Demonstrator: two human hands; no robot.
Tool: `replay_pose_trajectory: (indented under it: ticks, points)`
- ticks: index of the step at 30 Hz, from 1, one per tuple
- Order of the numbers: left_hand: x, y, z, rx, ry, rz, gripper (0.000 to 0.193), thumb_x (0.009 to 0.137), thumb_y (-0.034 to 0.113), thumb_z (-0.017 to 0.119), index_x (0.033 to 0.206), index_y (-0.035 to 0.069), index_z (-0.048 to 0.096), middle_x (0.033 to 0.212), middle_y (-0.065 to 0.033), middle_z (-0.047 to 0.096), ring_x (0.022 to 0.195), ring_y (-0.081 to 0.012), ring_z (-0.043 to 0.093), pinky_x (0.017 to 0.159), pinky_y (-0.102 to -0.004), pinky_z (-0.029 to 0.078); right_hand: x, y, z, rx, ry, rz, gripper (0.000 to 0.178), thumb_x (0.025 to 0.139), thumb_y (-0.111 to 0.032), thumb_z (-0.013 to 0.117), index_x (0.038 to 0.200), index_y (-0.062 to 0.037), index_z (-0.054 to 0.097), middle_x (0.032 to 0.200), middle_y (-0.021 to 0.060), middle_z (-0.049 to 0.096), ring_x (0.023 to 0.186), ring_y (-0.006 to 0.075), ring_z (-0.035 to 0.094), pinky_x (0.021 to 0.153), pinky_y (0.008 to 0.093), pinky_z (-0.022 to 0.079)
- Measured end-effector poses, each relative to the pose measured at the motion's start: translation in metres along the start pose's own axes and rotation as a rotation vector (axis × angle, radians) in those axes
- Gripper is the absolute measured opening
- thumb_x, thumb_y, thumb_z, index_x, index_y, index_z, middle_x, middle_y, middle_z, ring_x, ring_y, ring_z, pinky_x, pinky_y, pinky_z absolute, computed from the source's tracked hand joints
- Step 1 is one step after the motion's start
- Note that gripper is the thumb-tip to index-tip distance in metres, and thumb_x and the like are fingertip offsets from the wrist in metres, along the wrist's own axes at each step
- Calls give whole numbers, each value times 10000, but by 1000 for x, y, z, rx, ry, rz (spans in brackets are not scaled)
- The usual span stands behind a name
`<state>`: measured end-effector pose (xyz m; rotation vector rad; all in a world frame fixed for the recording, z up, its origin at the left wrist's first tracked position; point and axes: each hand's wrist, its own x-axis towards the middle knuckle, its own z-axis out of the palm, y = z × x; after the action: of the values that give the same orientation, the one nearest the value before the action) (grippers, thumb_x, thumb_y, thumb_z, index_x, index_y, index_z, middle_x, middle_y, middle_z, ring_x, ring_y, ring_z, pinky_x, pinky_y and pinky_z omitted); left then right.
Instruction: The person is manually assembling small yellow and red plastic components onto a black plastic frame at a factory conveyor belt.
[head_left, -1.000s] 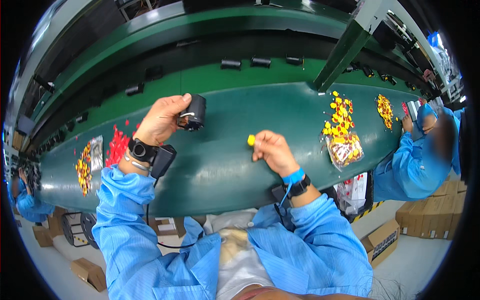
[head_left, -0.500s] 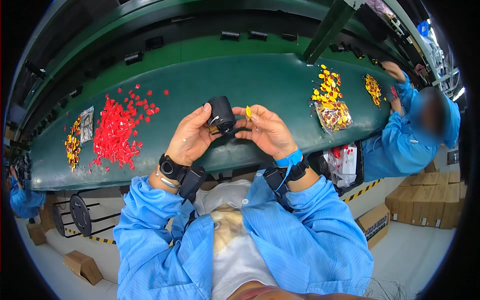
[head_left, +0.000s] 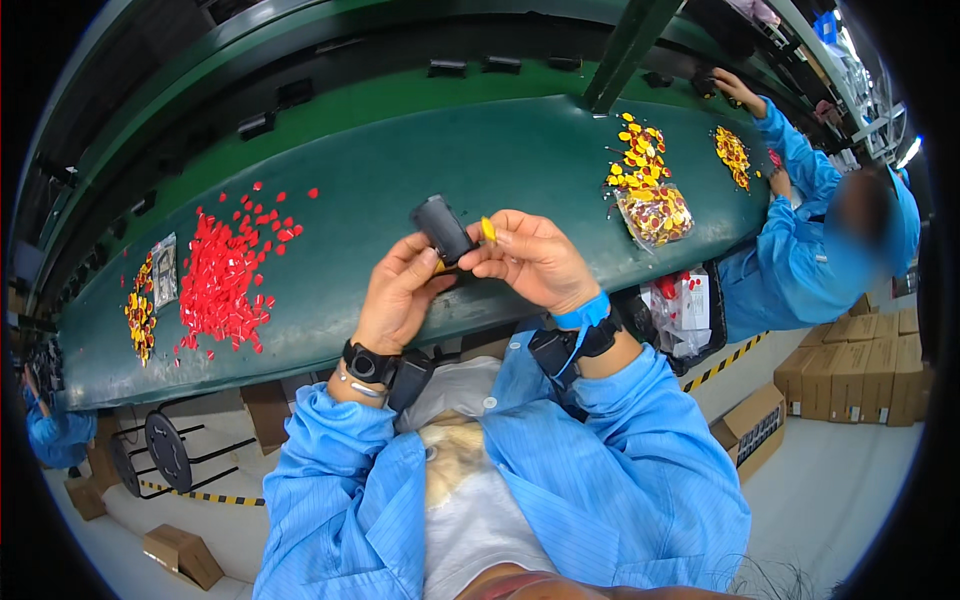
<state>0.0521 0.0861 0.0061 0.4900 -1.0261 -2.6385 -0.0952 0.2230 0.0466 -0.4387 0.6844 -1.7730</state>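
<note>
My left hand grips a black cylindrical housing above the near part of the green bench. A bit of yellow shows at the housing's lower end, by my left fingertips. Close on its right, my right hand pinches a small yellow piece between thumb and forefinger, upright beside the housing. Other fingers of my right hand come up to the housing's lower end; whether they touch it I cannot tell.
On the green bench, loose red pieces lie left, near yellow-and-red pieces and a clear bag. Right are yellow pieces and a filled bag. Black housings line the back; a co-worker sits right.
The black housing has turned in my left hand, its side now facing up. My left hand has shifted slightly right, bringing both hands closer. The co-worker's arm reaches farther back.
</note>
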Motion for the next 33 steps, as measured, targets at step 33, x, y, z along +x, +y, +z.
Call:
replay_pose_trajectory:
  ticks: [33]
  points:
    - [-23,4,-5,509,114,-1,141,850,104,648,920,-18,638,765,-49,625,632,-108,622,500,-185,469,-6,2,7,-826,259,-176,101,853,-89,631,818,6,634,901,48,608,722,48,511,664,202,422]
